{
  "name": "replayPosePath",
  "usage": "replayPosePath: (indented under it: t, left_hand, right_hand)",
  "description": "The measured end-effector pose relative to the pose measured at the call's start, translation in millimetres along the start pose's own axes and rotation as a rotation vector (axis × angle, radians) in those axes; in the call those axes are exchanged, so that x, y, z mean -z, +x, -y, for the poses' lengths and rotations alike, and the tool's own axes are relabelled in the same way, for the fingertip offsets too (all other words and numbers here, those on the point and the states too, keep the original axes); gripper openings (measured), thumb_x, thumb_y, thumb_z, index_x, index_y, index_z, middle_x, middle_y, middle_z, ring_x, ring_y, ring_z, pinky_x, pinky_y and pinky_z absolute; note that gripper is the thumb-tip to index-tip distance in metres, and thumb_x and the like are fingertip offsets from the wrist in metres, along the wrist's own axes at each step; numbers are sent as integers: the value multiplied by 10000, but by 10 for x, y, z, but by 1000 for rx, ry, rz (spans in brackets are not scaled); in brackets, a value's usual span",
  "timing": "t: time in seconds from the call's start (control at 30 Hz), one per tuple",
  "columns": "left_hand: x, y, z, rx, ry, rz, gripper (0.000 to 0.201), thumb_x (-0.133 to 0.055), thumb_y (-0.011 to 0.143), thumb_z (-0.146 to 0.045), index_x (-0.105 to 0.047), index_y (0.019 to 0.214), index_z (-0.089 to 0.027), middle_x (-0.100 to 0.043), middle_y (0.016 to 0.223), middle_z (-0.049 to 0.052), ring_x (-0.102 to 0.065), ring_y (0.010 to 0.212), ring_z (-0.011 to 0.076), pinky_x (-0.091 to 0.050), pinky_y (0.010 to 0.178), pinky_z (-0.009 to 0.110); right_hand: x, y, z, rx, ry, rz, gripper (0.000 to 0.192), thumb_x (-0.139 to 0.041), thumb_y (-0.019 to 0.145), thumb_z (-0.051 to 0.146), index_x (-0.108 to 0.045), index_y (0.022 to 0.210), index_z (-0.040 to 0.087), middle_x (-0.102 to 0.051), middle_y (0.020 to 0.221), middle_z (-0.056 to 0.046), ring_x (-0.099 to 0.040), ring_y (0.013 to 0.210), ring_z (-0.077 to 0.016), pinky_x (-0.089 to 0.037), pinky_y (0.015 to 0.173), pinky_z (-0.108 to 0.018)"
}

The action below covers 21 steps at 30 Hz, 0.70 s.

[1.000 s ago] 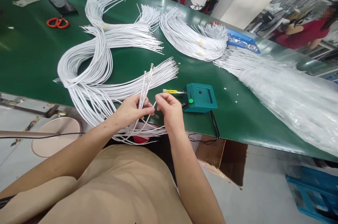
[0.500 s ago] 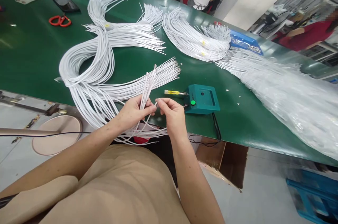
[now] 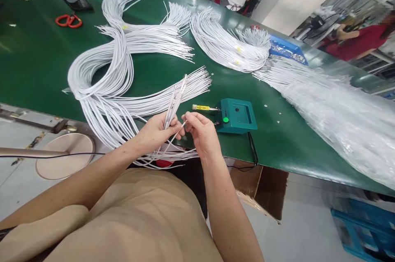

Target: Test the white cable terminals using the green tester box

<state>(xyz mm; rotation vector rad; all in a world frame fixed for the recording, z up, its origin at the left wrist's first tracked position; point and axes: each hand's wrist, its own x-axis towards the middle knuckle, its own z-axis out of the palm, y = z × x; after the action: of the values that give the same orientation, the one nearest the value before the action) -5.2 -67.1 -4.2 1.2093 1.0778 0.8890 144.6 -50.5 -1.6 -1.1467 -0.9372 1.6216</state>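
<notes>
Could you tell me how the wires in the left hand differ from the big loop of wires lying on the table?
The held wires are few, nearly straight and lifted upright by the left hand; the looped bundle is thick, curved and lying on the green table. Both are white.

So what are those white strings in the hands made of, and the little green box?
The wires held in the left hand look like thin cables in smooth white plastic sleeves, with small metal-looking tips; they bend yet hold their shape. The right hand pinches one. The box looks like hard, matte teal plastic with moulded edges and a glossy green button.
</notes>
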Motion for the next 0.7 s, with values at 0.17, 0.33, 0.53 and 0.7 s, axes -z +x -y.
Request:
replayPosePath:
  t: [0.17, 0.33, 0.53, 0.7]
  left_hand:
    - [10, -4, -39, 7, 27, -45, 260, -586, 800, -277, -357, 698, -209, -641, 726, 1, -623, 663, 139, -432, 610, 251]
    - [-6, -1, -27, -28, 111, -117, 239, -595, 780, -271, -391, 674, -204, -632, 712, 4, -622, 683, 151, -433, 620, 257]
    - [5, 8, -9, -42, 180, -177, 239, -602, 780, -282, -400, 679, -204, -630, 706, -2, -618, 682, 155, -437, 633, 266]
    - [0, 27, -2, -37, 145, -145, 173, -612, 781, -266, -468, 725, -188, -634, 727, 5, -623, 678, 151, -422, 570, 240]
  right_hand:
    - [31, -48, -72, 18, 13, -66, 209, -737, 680, 365, -736, 787, 185, -625, 722, 11, -422, 586, -78, -373, 608, -244]
    - [27, -100, -56, 68, -62, -118, 166, -725, 696, 339, -699, 732, 179, -623, 695, 18, -428, 571, -72, -365, 586, -230]
    - [66, -107, -3, -36, -137, -60, 242, -681, 711, 413, -652, 711, 173, -577, 653, 25, -440, 520, -66, -388, 540, -220]
    - [32, -72, 80, 31, -224, -58, 314, -629, 754, 463, -679, 884, 181, -608, 739, 9, -490, 603, -89, -439, 610, -234]
